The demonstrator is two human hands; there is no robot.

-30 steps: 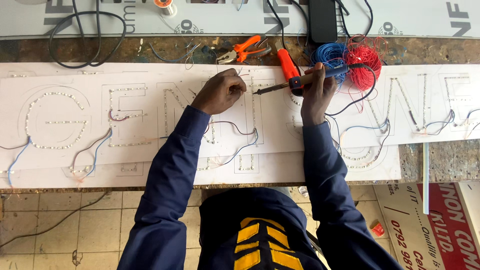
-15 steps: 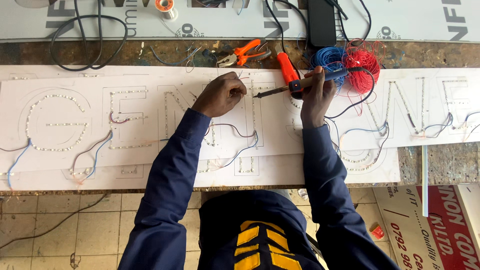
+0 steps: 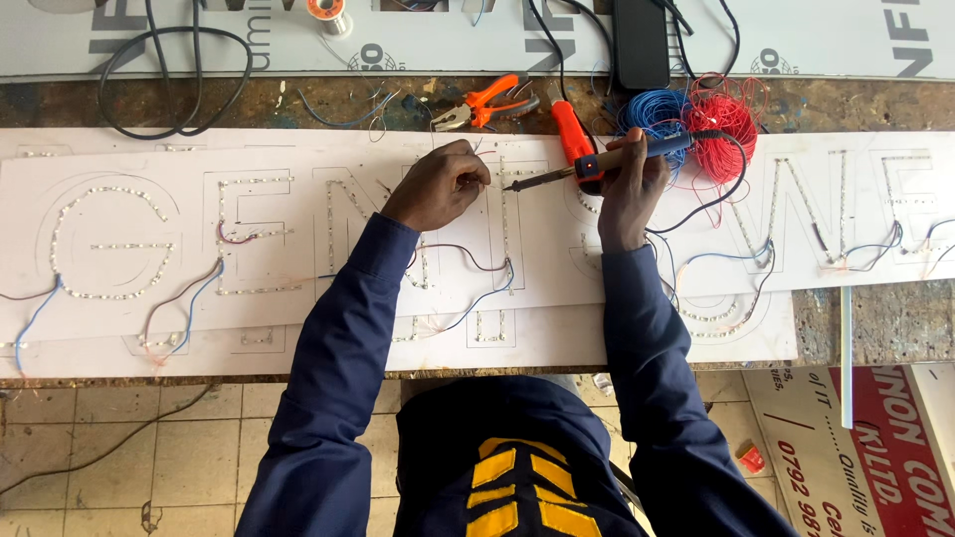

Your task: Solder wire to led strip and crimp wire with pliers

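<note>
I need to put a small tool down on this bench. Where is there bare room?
Bare wood shows between the black cable loop and the orange pliers. It is crowded around the soldering iron, right hand and wire coils.

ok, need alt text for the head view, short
Seen from above, a person in dark blue sleeves holds a soldering iron in the right hand, its tip pointing toward the left hand, which pinches something small over a white sign board lined with small lights and thin wires. Orange pliers and blue and red wire coils lie behind.
</note>
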